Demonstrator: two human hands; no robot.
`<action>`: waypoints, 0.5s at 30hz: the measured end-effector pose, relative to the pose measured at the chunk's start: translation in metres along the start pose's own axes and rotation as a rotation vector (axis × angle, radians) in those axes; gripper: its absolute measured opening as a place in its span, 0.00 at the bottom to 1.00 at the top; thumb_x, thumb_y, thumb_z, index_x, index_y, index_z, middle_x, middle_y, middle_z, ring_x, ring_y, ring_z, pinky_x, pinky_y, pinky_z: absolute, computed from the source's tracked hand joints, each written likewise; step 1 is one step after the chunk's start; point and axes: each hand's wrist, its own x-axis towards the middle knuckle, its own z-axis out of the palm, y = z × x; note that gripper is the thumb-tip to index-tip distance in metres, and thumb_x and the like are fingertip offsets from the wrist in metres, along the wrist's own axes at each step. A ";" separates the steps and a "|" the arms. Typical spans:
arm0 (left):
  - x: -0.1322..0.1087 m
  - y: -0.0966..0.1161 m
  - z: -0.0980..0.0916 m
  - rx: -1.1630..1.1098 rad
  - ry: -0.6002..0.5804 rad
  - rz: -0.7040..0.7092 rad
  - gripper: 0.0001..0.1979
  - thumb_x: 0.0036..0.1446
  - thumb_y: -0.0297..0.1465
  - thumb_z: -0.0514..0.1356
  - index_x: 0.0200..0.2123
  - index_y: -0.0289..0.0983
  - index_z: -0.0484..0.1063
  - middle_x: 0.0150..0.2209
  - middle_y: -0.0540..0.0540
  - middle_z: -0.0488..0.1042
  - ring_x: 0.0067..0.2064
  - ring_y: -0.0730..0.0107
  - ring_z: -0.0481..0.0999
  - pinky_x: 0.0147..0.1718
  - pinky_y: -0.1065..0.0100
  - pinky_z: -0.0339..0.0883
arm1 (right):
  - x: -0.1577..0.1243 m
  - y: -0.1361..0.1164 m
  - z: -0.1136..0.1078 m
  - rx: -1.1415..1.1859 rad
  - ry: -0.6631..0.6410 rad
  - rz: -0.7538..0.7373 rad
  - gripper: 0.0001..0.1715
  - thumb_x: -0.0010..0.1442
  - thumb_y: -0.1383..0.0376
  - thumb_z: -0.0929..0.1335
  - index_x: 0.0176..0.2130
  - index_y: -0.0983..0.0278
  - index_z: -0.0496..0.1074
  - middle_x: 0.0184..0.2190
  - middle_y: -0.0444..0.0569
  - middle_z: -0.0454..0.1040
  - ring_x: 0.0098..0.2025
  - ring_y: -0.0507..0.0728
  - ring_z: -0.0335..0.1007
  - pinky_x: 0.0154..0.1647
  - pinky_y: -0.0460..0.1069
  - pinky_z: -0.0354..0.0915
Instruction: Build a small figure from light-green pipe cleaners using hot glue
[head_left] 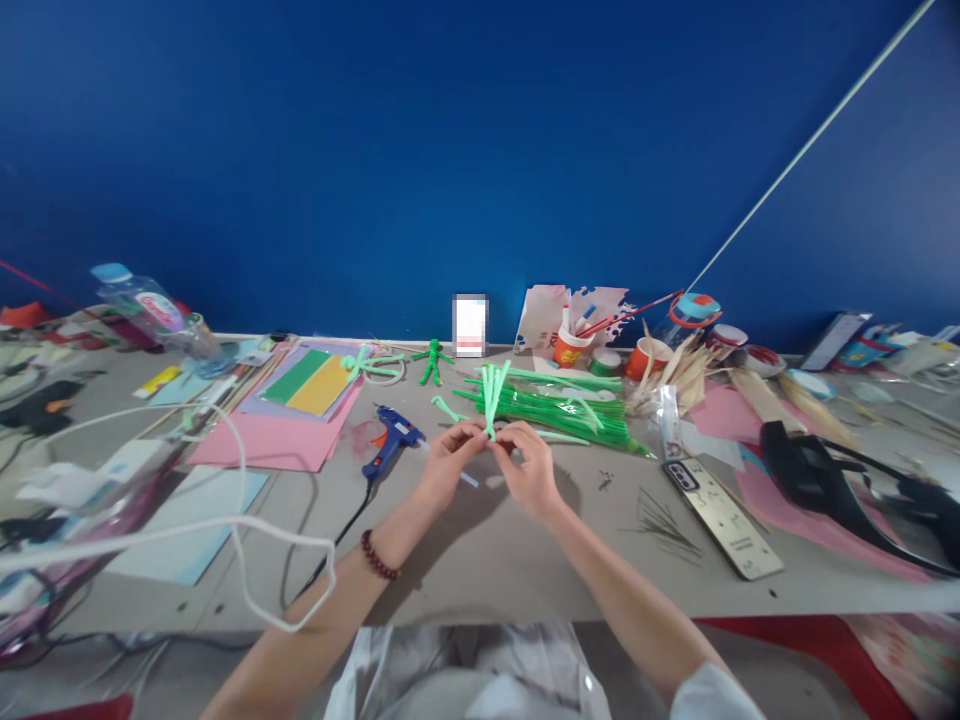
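Both my hands meet over the middle of the grey table (480,560). My left hand (448,462) and my right hand (529,468) pinch the base of a small bunch of light green pipe cleaners (492,392), whose ends stand upright between them. My left wrist wears a dark red bead bracelet (377,557). Just behind the hands lies a bag of darker green pipe cleaners (559,408). A blue glue gun (391,438) rests to the left of my left hand.
Pink, green and yellow paper sheets (300,405) lie at left, with white cable loops (247,560). A small green figure (432,360) stands at the back. Cups (570,345), dry husks (675,375), a phone (721,515) and black scissors-like tools (832,480) sit at right.
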 end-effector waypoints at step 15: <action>0.001 0.005 0.000 0.237 -0.003 0.223 0.06 0.46 0.33 0.66 0.25 0.36 0.74 0.39 0.44 0.72 0.43 0.65 0.71 0.45 0.63 0.64 | 0.005 0.012 0.003 0.681 -0.028 0.672 0.14 0.45 0.57 0.74 0.25 0.65 0.72 0.21 0.41 0.66 0.23 0.48 0.60 0.23 0.43 0.60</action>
